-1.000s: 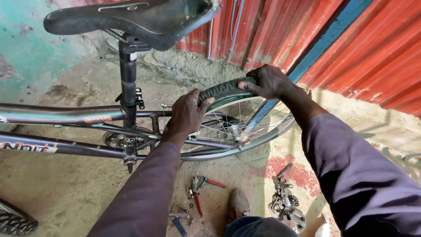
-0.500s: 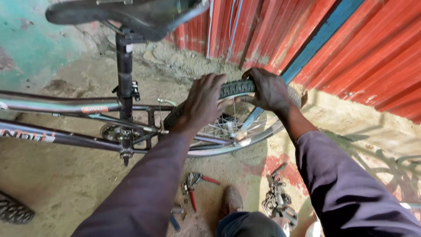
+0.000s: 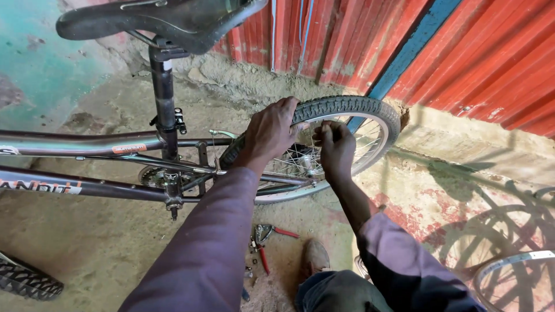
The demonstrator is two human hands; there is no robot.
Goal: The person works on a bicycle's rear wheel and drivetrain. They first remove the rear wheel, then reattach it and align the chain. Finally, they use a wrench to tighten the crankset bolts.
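Seemingly seating a tyre, the left hand (image 3: pixel 272 132) grips the black tyre (image 3: pixel 347 107) atop the rear wheel rim (image 3: pixel 378 136) while the right hand (image 3: pixel 335 147) pinches its edge, needing steady pressing along the rim.

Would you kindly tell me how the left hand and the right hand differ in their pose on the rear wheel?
The left hand lies over the tyre, palm down; the right hand sits lower, inside the rim, fingers curled by the spokes. The left hand is spread flatter; the right is bunched. Both are bare, with purple sleeves.
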